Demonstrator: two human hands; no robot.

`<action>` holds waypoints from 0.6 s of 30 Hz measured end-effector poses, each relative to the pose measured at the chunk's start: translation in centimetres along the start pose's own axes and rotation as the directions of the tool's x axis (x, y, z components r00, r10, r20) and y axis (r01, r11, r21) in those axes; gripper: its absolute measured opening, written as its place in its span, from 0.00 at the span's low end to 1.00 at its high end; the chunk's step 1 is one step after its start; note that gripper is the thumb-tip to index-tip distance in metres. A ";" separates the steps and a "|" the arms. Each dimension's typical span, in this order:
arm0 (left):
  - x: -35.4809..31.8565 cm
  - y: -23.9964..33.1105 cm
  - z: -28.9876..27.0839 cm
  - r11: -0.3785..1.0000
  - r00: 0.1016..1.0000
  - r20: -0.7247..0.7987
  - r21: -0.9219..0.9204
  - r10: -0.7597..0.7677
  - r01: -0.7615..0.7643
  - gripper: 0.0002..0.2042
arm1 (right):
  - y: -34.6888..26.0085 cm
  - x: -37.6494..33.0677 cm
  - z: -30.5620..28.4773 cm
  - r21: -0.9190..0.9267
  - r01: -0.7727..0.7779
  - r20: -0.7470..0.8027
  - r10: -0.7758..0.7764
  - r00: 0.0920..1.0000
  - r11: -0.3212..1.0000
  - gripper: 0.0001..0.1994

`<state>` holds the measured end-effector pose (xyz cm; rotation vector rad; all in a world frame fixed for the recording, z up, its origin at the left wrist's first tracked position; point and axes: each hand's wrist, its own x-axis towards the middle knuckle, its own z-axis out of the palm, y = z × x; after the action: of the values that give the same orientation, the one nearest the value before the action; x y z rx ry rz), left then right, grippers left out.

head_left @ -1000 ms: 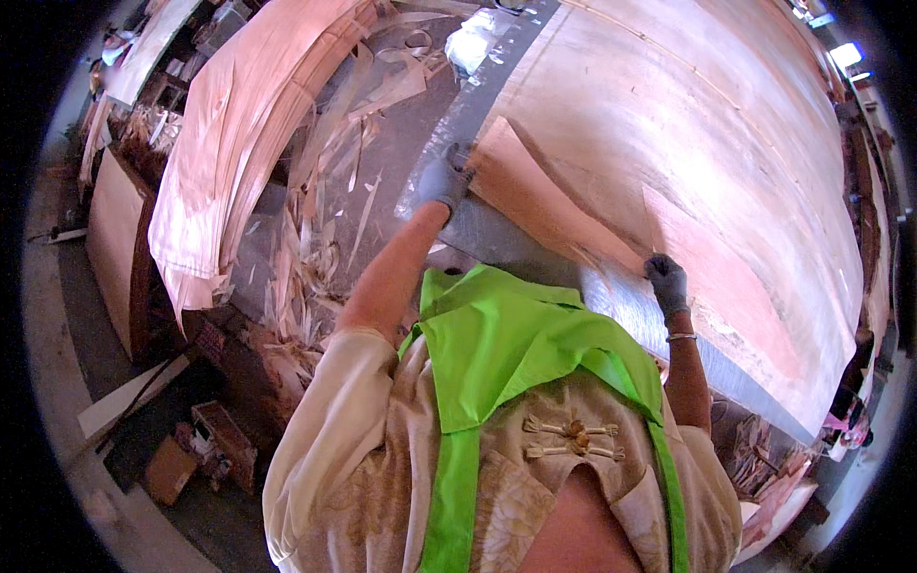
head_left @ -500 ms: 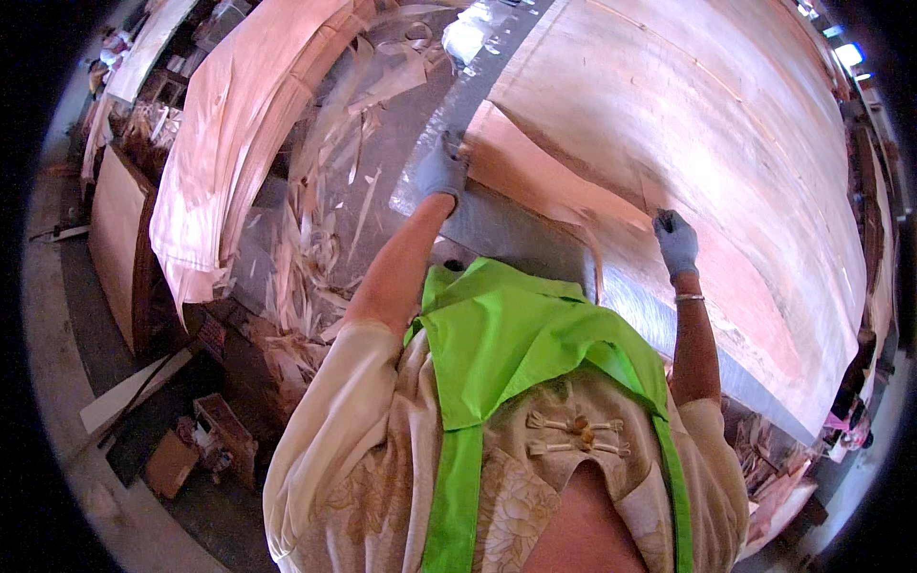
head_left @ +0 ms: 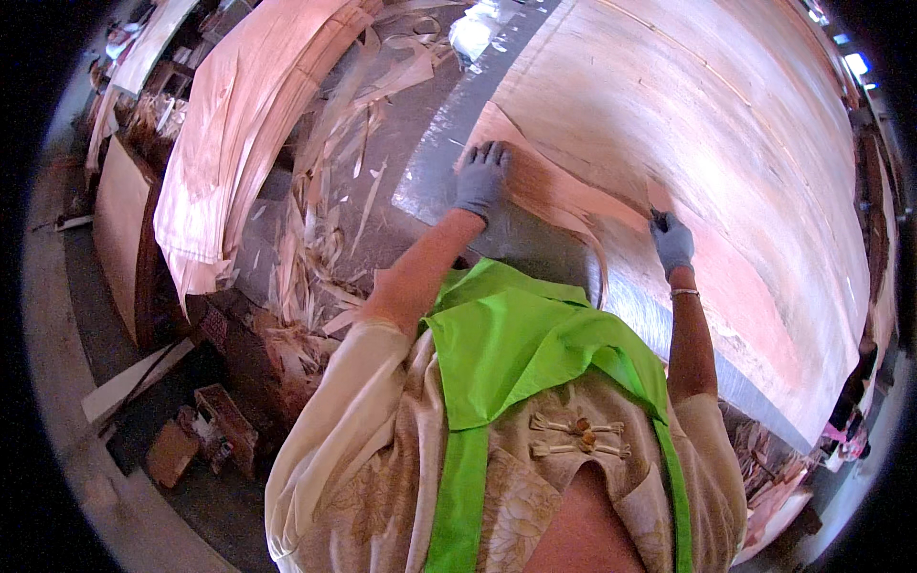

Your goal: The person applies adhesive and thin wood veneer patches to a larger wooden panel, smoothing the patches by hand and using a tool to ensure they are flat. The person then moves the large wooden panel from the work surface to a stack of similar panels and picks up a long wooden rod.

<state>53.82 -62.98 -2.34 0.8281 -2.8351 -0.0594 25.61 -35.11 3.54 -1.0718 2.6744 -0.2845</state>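
Observation:
My left hand, in a grey glove, lies with fingers stretched out on the left end of a reddish-brown strip of wood veneer. The strip curls along the near edge of a large pale veneer sheet, and its tail bends down toward my green apron. My right hand, gloved too, is closed above the sheet near the strip's right end. A thin, flat brownish piece juts up from its fingertips; whether it is a blade or a bit of veneer I cannot tell. A pinkish patch of veneer shows right of that hand.
A grey metal-like table edge runs under the sheet. Left of it lie veneer scraps and a thick stack of veneer sheets. Boards lean farther left, and small boxes sit low down. People are at the far edges.
My left hand has moved right from the table edge onto the strip, and its fingers have spread out. My right hand has shifted slightly nearer; the flat piece at its fingertips now shows broader.

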 end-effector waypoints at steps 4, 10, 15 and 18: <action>-0.8 4.7 -2.8 0.985 0.983 0.108 -0.072 -0.147 0.155 0.34 | 0.5 -0.9 0.1 0.049 -0.006 -0.026 0.007 1.000 0.999 0.14; -1.1 5.0 -3.1 0.979 0.985 0.057 -0.110 -0.164 0.170 0.35 | -0.9 -1.7 -1.2 0.078 0.002 -0.087 0.005 0.996 0.997 0.14; -1.4 4.7 -2.7 0.979 0.988 0.014 -0.131 -0.154 0.154 0.35 | -5.9 -5.2 -3.2 0.186 0.135 -0.273 -0.080 0.959 0.973 0.12; -1.1 4.4 -2.4 0.983 0.989 0.026 -0.107 -0.144 0.146 0.34 | -8.0 -7.5 -0.9 0.153 0.322 -0.113 -0.308 0.945 0.934 0.14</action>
<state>52.85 -58.64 0.23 1.0130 -2.7545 -0.2411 35.77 -35.46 7.71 -1.4613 2.4853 -0.6200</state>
